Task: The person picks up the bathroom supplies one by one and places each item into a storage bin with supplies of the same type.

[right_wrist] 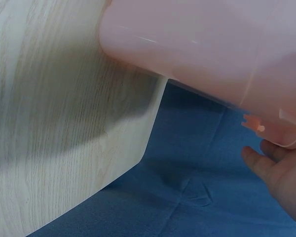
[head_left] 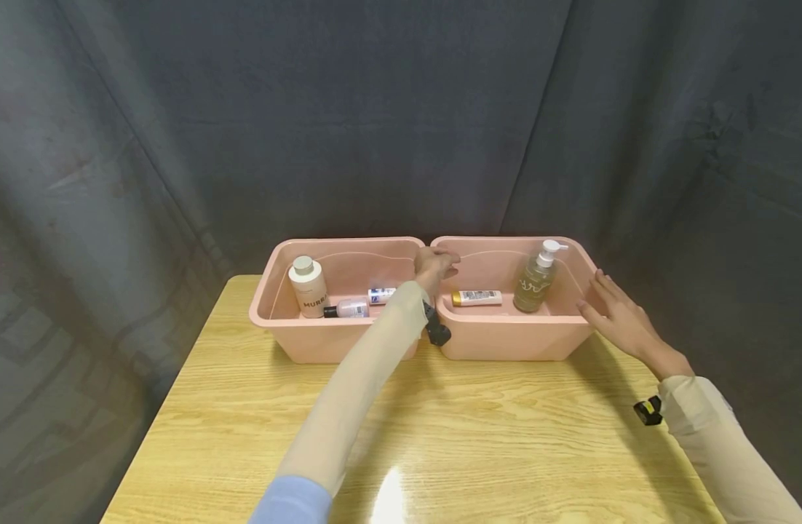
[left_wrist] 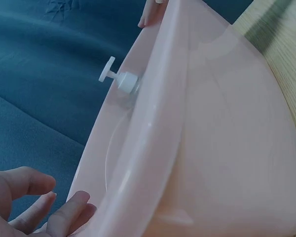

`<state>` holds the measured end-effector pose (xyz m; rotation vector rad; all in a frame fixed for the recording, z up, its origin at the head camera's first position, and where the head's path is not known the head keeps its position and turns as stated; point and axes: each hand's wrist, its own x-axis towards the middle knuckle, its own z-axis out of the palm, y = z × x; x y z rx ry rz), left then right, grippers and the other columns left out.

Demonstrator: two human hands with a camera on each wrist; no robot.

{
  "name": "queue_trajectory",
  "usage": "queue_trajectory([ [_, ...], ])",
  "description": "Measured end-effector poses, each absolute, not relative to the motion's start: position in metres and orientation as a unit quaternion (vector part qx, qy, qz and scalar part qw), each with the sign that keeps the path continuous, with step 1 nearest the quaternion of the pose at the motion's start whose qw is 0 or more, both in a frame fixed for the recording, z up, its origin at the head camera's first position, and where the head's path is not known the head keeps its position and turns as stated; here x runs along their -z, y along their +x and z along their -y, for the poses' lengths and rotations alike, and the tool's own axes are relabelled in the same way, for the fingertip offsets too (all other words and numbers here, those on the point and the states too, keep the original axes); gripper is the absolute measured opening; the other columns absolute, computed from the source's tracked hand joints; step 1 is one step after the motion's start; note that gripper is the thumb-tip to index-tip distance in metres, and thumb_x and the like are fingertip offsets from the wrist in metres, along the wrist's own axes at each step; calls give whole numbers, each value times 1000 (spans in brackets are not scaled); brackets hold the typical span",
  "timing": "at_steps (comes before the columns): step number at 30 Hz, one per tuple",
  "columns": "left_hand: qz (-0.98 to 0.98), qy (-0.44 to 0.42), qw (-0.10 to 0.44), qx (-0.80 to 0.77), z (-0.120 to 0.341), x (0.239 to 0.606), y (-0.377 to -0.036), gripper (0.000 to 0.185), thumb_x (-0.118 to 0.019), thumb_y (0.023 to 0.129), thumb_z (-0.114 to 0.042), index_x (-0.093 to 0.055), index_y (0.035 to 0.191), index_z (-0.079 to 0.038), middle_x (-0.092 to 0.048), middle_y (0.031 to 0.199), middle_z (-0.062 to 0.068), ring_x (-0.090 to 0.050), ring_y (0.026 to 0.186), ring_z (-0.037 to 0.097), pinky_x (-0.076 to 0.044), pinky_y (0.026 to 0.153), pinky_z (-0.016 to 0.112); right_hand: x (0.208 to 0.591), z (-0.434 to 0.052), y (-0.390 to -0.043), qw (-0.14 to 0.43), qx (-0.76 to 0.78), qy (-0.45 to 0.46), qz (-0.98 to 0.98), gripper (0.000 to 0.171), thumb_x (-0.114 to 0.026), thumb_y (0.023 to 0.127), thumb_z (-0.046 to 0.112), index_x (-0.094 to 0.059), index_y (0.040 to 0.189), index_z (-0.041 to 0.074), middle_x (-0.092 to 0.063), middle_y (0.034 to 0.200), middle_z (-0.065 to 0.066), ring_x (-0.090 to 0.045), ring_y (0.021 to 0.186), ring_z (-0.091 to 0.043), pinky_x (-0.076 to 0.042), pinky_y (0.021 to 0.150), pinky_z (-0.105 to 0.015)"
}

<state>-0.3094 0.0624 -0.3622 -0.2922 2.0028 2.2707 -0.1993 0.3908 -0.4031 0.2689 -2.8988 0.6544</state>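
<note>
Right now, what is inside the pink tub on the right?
The right pink tub holds an upright pump bottle and a white tube lying flat. Its near wall hides the floor just behind it.

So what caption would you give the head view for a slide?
Two hands at twin pink plastic tubs of toiletry bottles: left hand reaches over the middle rims, right hand rests open against the right tub's end.

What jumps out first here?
Two pink tubs side by side at the far edge of the wooden table, bottles inside. A pump bottle stands in the right tub. The left hand reaches where the tubs meet; the right hand rests flat at the right tub's outer end.
</note>
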Motion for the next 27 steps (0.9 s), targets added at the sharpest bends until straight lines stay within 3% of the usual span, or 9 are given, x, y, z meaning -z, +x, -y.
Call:
queue_trajectory([
  [9,-624,-89,66,-773,-58,362,-310,21,-67,83,14,-67,104,12,-69,100,20,-64,107,42,-57,83,35,403,-392,-199,83,-220,92,968,72,-49,103,40,-26,152,-8,-9,161,-24,-14,144,-48,-22,98,-78],
  [17,-620,-95,65,-776,-56,360,-311,23,-67,83,13,-67,106,13,-69,104,22,-68,100,36,-56,86,37,404,-391,-202,90,-216,103,967,70,-49,102,38,-29,150,-9,-11,161,-25,-16,143,-49,-24,98,-77],
  [20,-614,-95,62,-781,-58,375,-324,19,-71,82,10,-69,101,11,-70,101,20,-70,94,34,-58,82,34,404,-391,-203,91,-213,107,967,69,-49,102,38,-31,149,-10,-12,160,-26,-18,143,-50,-25,97,-77],
  [24,-600,-108,59,-790,-57,375,-324,17,-71,82,9,-68,99,8,-69,93,15,-71,88,30,-58,79,32,399,-391,-204,72,-207,104,970,70,-49,102,40,-31,150,-8,-11,160,-26,-19,141,-54,-24,97,-78],
  [27,-583,-109,69,-802,-54,359,-310,13,-67,84,12,-66,96,7,-66,93,16,-69,82,25,-57,83,35,392,-390,-206,46,-204,104,972,71,-49,102,42,-30,151,-6,-10,161,-26,-19,140,-55,-22,99,-77],
])
